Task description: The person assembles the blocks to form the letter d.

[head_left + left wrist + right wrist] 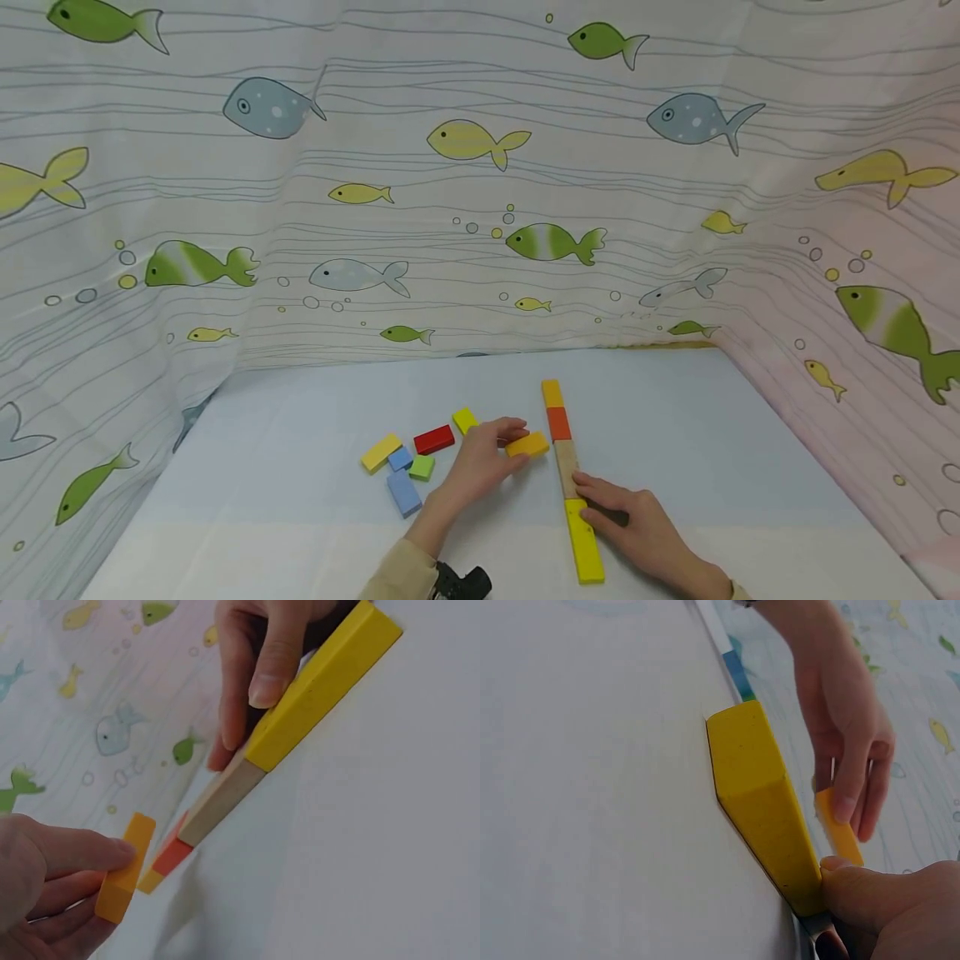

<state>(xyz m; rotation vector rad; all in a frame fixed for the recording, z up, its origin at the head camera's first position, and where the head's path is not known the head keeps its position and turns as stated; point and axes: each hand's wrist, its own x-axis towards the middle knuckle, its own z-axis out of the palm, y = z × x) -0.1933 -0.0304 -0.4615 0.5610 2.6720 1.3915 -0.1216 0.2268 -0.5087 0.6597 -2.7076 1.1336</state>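
Note:
My left hand [480,458] pinches an orange block [527,445] between thumb and fingers, just left of a straight row of blocks. In the left wrist view that orange block [126,870] is tilted and apart from the row. From near to far, the row has a long yellow block [584,542], a plain wooden block [567,468], a red-orange block [558,423] and a yellow-orange block [551,392]. Along the row's right side, my right hand [637,517] touches the near blocks with extended fingers. In the right wrist view its thumb rests against the yellow block [765,802].
Left of my left hand lie loose blocks: a red one [433,439], a green one [422,467], two blue ones [403,493] and two yellow ones [382,454]. A fish-patterned cloth [465,83] stands around the back and sides of the white table [262,483].

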